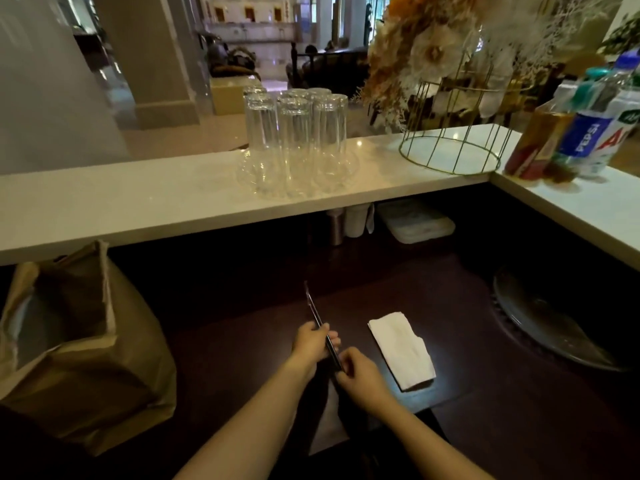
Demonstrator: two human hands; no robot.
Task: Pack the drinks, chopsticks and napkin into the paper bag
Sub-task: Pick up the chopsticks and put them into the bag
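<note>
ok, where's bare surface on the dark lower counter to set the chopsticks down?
Free: the dark strip between the paper bag and the hands, and beyond the napkin toward the containers under the ledge. Crowded: far right, where a plate lies.

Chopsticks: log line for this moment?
chopsticks: held by left hand and right hand | napkin: on counter | paper bag: open

A single wide-angle head camera looks forward and down from above the person's forearms. Nearest, low in the middle, lies the dark worktop; the white counter ledge crosses mid-frame, bending toward the viewer on the right. A dim lobby fills the far top. Straight edges bow near the borders.
</note>
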